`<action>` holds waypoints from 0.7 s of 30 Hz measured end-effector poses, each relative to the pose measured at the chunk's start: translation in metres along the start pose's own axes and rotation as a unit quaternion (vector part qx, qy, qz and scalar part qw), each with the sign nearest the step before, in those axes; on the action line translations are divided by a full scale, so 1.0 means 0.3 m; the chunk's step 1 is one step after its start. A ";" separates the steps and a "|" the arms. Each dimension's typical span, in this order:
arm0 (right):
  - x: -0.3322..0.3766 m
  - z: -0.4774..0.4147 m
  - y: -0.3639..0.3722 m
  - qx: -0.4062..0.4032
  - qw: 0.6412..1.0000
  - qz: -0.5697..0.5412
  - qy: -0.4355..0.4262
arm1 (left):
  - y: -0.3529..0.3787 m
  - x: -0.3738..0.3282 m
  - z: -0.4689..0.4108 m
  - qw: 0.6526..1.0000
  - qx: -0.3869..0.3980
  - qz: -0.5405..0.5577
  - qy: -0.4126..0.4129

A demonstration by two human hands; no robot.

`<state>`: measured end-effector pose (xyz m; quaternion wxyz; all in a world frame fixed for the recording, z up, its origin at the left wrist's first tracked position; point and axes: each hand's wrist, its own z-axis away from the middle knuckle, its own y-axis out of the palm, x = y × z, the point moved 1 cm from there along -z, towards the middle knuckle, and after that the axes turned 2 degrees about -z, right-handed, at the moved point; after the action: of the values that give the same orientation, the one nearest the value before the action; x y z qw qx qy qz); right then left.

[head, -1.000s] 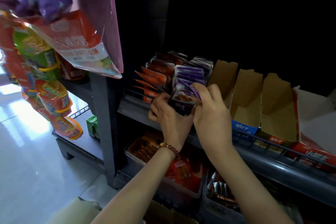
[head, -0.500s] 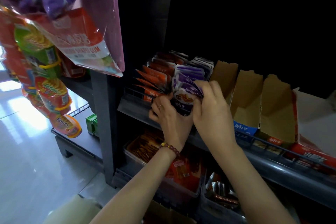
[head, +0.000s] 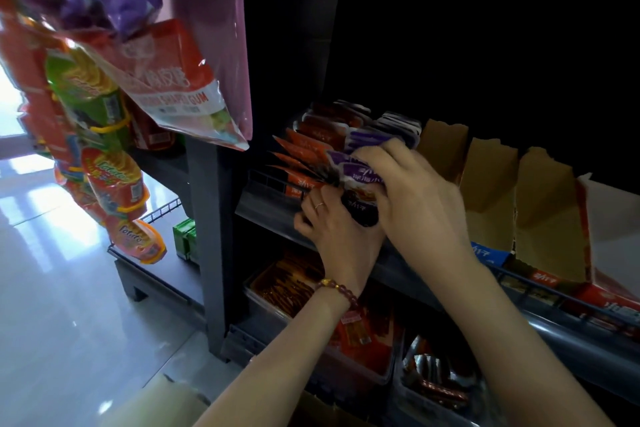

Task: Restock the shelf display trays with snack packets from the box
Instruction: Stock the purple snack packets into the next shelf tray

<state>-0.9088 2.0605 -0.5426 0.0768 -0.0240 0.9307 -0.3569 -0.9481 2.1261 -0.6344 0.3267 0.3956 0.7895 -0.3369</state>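
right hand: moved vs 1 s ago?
Yes. The right hand has shifted left and up-frame, away from the empty cardboard tray, and its fingers now curl over the tops of the purple packets.

Pale glossy floor tiles [head: 52,322] fill 7 to 9 o'clock, mirroring daylight from a bright opening [head: 8,104] at 9 — the only strong light. A dark grey shelf upright [head: 207,218] stands near centre; toward 1 o'clock the recess [head: 450,28] behind is black.
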 end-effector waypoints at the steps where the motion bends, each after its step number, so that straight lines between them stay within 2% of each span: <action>1: 0.004 -0.006 -0.003 -0.013 1.000 -0.006 0.004 | -0.002 -0.001 -0.001 1.000 0.004 -0.003 -0.005; 10: -0.012 0.009 -0.010 -0.006 0.998 -0.010 0.062 | 0.001 0.004 -0.006 0.998 0.056 0.001 -0.016; 14: -0.030 0.004 -0.012 -0.010 0.995 0.032 0.089 | -0.024 -0.016 0.001 0.999 0.032 0.029 0.004; 19: 0.028 -0.008 -0.004 0.037 0.992 0.100 0.072 | -0.042 -0.030 -0.002 0.999 0.028 0.020 -0.001; 21: 0.040 -0.022 -0.015 0.083 0.987 0.119 0.069 | -0.042 -0.030 -0.003 0.999 0.037 0.014 -0.002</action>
<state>-0.9216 2.0604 -0.5363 0.0566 0.1182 0.8972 -0.4218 -0.9546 2.1176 -0.6233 0.3176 0.4176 0.7704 -0.3623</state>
